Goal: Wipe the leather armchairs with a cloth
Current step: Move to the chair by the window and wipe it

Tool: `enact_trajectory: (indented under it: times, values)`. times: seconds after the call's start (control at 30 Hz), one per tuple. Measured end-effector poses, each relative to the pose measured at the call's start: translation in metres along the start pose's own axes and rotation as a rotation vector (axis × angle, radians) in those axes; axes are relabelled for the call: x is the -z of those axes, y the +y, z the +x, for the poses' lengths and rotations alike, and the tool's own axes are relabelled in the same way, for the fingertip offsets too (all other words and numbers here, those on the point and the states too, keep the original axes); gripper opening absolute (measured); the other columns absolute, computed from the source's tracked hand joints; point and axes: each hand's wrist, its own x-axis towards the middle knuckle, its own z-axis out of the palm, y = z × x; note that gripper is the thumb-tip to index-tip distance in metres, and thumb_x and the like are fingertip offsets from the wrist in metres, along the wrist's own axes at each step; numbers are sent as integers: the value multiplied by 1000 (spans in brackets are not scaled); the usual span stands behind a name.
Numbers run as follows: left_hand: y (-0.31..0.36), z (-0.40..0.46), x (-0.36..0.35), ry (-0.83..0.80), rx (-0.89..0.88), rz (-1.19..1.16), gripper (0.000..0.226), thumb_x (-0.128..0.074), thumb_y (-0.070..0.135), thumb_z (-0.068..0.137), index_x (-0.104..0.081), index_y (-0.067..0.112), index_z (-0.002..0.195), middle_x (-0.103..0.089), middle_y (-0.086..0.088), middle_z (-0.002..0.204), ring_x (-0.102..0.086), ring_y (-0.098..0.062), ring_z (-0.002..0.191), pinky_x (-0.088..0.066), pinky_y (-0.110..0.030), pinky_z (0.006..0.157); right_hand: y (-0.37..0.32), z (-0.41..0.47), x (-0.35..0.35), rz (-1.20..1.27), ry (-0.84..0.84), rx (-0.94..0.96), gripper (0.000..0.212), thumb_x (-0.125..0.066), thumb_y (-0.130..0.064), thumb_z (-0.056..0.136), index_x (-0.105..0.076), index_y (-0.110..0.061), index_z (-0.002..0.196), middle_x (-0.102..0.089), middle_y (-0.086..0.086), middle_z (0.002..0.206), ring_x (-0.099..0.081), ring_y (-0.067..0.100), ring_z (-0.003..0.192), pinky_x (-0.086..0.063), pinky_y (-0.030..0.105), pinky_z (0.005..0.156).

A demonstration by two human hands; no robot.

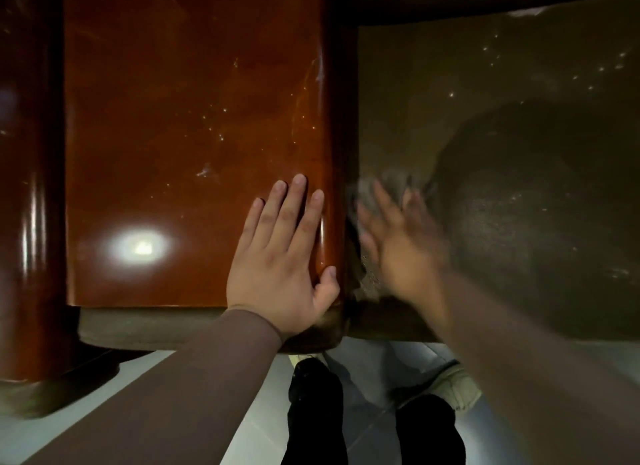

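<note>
A glossy reddish-brown leather armchair seat [180, 125] fills the left and middle of the view. My left hand [282, 253] lies flat on its front right corner, fingers straight, thumb over the side edge. Right of it is a darker brown leather seat [450, 94], partly in shadow. My right hand [398, 243] is blurred with motion and presses a grey cloth [388, 187] against the left part of that darker seat, close to the gap between the two seats. The cloth shows only above and left of the fingers.
A rounded leather armrest [31, 187] rises at the far left. Pale floor tiles [263, 412] run below the seats, where my dark trousers and shoes [313, 388] stand. A bright light glare [138, 248] sits on the red seat.
</note>
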Motion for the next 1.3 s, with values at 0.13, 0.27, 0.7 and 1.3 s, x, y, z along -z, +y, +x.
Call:
enact_trajectory:
  times: [0.13,0.27,0.7,1.3]
  values:
    - [2,-4,-1,-6,-6,4,95,-47,55,87,-23,10,167,-12,-15,175,-10,-35,162,-15,-56,130,-7,-143,-32,-34,-133,171,67,-50,-55,101,-31,-37,162,-15,3,174,-7,37,160,-12,52,127]
    - [2,-2,-1,21,-1,-10,95,-50,53,85,-25,11,167,-14,-14,175,-11,-33,162,-13,-54,131,33,-71,-9,-123,-3,99,69,-34,-59,100,-33,-28,162,-27,14,169,-10,48,156,-23,65,123]
    - [3,1,-2,63,-17,-44,94,-50,52,85,-29,9,165,-20,-17,173,-15,-35,161,-17,-56,130,85,-121,-8,-183,-64,-230,77,-12,-66,101,-16,-23,165,-29,19,167,-2,52,156,-12,66,124]
    - [2,-4,-6,36,-15,-29,93,-51,52,86,-27,10,166,-18,-15,174,-14,-34,162,-14,-54,130,61,-23,29,-131,-64,-450,62,-15,-43,108,-23,-19,164,-1,14,173,10,43,157,0,65,125]
